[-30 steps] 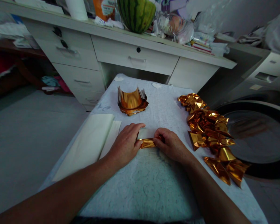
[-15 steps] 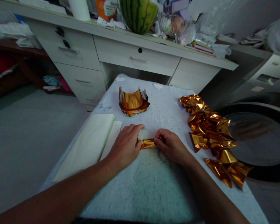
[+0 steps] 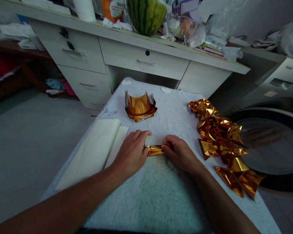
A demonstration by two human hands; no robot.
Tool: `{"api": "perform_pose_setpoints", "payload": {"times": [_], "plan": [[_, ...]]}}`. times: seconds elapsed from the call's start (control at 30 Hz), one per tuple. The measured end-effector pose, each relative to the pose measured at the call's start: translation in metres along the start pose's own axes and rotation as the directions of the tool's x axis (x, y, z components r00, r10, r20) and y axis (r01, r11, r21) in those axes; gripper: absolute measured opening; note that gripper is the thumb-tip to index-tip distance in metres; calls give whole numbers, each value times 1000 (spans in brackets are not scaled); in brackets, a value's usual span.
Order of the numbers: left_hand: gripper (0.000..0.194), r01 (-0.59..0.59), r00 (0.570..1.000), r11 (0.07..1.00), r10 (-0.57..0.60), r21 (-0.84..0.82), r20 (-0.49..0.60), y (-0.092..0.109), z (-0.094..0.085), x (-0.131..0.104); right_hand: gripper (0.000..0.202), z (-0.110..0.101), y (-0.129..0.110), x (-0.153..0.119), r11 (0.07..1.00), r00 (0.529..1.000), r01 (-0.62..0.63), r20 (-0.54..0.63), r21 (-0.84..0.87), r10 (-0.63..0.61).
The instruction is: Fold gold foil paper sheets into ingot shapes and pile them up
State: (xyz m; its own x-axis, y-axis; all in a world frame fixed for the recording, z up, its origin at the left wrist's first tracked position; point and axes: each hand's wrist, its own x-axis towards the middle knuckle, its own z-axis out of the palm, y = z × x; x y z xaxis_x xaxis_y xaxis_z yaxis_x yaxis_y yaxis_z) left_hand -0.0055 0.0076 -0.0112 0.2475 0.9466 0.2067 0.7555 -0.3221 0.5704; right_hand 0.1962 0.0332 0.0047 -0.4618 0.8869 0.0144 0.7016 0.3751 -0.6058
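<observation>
A strip of gold foil paper [image 3: 155, 150] with a pale sheet behind its fold lies on the cloth between my hands. My left hand [image 3: 132, 151] pinches its left end, thumb on the foil. At the right end, the thumb and bent fingers of my right hand [image 3: 178, 151] grip the fold. Beyond them sits a curved stack of gold foil sheets [image 3: 139, 105]. White paper sheets [image 3: 95, 146] lie beside my left forearm. Several folded gold foil pieces [image 3: 222, 136] are heaped to the right of my right hand.
The cloth-covered table [image 3: 146, 195] stands against a white desk [image 3: 146, 61] with drawers. On the desk are a cut watermelon [image 3: 146, 14], a white roll [image 3: 84, 9] and clear plastic bags. A front-loading washing machine [image 3: 271, 139] borders the right side.
The whole view has shifted very slightly. Both hands keep their hold on the gold foil strip, with hardly any visible movement.
</observation>
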Motion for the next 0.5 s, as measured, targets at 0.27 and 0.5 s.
{"api": "perform_pose_setpoints", "payload": {"times": [0.27,0.5], "plan": [[39,10,1000,1000,-10,8,5,-1,0,1,13,2,0,0,1000,1000,6,-6,3,-6],[39,16,1000,1000,-16,16,7,-1,-1,0,13,1,-1,0,1000,1000,-2,-6,3,2]]}}
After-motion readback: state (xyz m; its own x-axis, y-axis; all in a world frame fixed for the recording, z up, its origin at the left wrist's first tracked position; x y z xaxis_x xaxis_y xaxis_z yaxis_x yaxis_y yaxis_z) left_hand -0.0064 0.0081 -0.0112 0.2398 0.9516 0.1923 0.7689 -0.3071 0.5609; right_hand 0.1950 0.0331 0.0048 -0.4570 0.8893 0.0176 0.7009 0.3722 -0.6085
